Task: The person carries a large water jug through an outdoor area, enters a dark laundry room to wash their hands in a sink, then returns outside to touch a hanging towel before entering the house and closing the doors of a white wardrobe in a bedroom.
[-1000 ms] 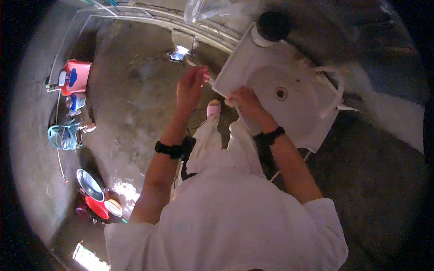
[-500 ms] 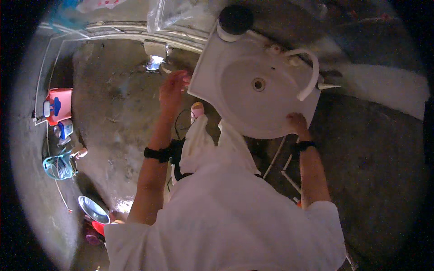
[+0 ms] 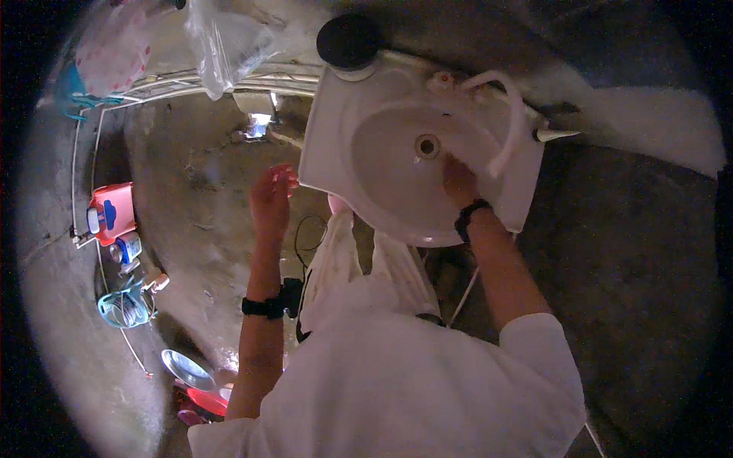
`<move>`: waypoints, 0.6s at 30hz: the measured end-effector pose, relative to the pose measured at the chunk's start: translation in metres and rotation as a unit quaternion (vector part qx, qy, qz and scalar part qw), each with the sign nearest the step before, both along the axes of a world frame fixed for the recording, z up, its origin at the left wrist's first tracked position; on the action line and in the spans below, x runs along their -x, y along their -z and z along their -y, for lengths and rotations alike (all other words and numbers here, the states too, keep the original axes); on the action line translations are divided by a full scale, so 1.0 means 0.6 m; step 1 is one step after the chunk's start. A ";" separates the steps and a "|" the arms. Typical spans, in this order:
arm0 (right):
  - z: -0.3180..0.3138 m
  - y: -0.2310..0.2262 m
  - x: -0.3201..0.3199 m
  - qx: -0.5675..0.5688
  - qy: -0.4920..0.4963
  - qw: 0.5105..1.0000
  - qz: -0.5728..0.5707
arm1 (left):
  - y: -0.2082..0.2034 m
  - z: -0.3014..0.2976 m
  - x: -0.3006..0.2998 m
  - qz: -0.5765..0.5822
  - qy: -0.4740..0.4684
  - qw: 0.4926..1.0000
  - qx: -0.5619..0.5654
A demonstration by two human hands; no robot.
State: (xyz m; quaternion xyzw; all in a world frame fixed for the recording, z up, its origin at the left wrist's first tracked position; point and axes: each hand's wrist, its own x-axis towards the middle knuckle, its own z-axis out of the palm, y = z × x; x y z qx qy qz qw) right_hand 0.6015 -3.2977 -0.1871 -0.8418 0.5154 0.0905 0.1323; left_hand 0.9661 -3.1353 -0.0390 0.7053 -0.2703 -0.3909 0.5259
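My right hand is inside the white washbasin, low over its right side, with fingers reaching toward the drain hole. Its fingers look stretched out, though dim and blurred, and I make out nothing held in them. Whether they touch the basin surface I cannot tell. To the left of the basin, my left hand hangs in the air, fingers apart and holding nothing. A curved white spout arches over the basin's right side. Each wrist wears a black band.
A black-topped round container stands on the basin's far left corner. Clear plastic hangs at the far wall, near pipes. Along the left wall are a red dustpan-like item, a blue basket and a metal bowl.
My right hand has moved from the basin's near right rim inward toward the drain. My left hand is slightly lower and farther left in view. The view has shifted.
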 end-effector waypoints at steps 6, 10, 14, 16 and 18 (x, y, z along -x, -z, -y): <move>0.045 -0.040 -0.118 -0.012 0.068 0.989 0.129 | 0.001 0.010 0.027 0.065 0.039 0.997 -0.032; -0.007 -0.011 -0.138 -0.062 -0.036 0.975 0.211 | 0.006 0.037 0.061 0.061 0.077 0.994 -0.057; -0.016 -0.157 -0.166 -0.202 -0.022 0.979 -0.024 | 0.039 0.008 0.058 0.006 0.103 0.994 -0.022; -0.007 -0.066 -0.036 -0.203 0.065 0.976 0.047 | 0.052 0.046 0.088 -0.049 0.154 0.987 -0.007; -0.003 -0.008 0.029 -0.208 0.136 0.961 0.120 | 0.084 0.070 0.126 0.082 0.318 0.942 -0.066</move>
